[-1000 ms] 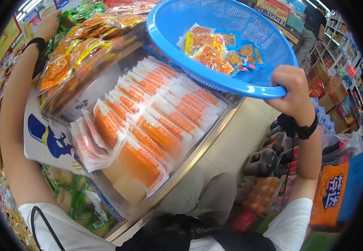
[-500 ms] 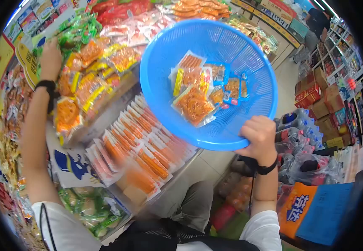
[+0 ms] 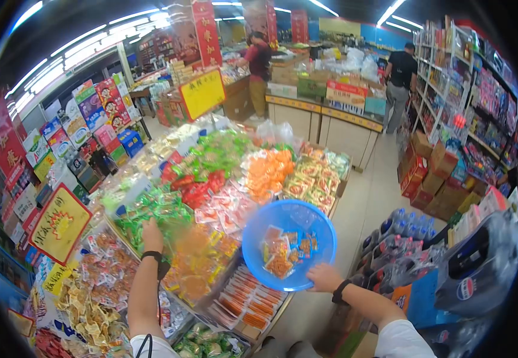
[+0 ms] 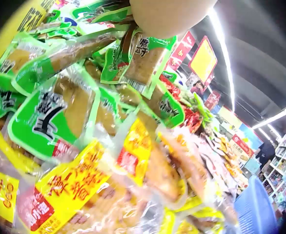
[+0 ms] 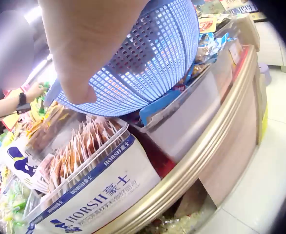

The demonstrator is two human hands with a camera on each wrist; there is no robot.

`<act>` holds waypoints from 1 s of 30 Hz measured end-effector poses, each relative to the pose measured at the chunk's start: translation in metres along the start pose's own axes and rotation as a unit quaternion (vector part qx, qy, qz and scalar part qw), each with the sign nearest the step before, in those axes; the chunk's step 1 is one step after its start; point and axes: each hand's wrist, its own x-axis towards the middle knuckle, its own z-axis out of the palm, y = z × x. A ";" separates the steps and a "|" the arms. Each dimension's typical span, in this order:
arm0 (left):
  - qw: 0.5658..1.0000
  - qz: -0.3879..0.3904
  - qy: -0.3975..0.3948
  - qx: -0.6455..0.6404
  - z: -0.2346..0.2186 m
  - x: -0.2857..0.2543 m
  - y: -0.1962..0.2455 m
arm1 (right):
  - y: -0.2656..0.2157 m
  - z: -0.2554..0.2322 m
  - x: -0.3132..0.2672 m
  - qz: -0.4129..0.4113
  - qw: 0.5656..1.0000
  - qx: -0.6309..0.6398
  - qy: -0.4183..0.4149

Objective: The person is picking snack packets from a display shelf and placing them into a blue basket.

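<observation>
My right hand (image 3: 324, 278) grips the rim of a round blue plastic basket (image 3: 329, 244), fingers curled round its edge. Several snack packets (image 3: 280, 247) lie in the basket. My left hand (image 3: 152, 236) reaches into a pile of green snack packets (image 3: 157, 209). In the left wrist view, part of that hand (image 4: 170, 14) covers the top of a green-edged packet (image 4: 145, 61) with brown contents; the fingers are hidden, so I cannot tell whether they hold it. Yellow-labelled packets (image 4: 79, 180) lie just in front of the green ones.
A bin of orange-and-white packets (image 3: 250, 298) stands below the basket. Yellow price signs (image 3: 62, 224) rise over the display. Bundled bottles (image 3: 480, 274) and cartons (image 3: 432, 173) line the right side. Two people (image 3: 401, 77) stand farther back beside counters (image 3: 348, 134) and shelves.
The head view has tilted up, taking in more of the shop. The basket, still in my right hand, first swung lower over the display and now appears farther off. My left hand stays at the green packets.
</observation>
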 end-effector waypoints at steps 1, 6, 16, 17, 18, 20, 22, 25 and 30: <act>1.000 -0.005 0.006 -0.003 -0.010 0.007 0.001 | -0.002 -0.001 0.001 -0.006 1.000 -0.007 0.001; 0.991 0.049 0.024 -0.125 -0.093 0.003 0.026 | -0.016 -0.023 0.001 -0.019 0.997 0.055 -0.058; 0.996 0.035 0.060 -0.051 -0.082 -0.061 0.027 | -0.023 -0.040 0.000 0.212 0.961 0.117 0.135; 0.986 0.009 0.051 -0.161 -0.093 -0.067 0.039 | -0.020 -0.037 -0.002 0.273 0.940 0.130 0.158; 0.987 0.007 0.053 -0.153 -0.094 -0.070 0.046 | -0.016 -0.036 -0.003 0.333 0.915 0.143 0.179; 0.974 -0.005 0.042 -0.222 -0.088 -0.075 0.062 | -0.001 -0.035 -0.004 0.365 0.893 0.175 0.197; 0.976 0.007 0.060 -0.209 -0.104 -0.088 0.098 | 0.017 -0.021 -0.010 0.398 0.869 0.210 0.206; 0.973 0.007 0.069 -0.221 -0.104 -0.098 0.164 | 0.057 0.013 -0.012 0.466 0.816 0.231 0.253; 0.945 0.018 -0.013 -0.327 -0.055 -0.130 0.274 | 0.082 0.039 -0.025 0.568 0.573 0.564 0.174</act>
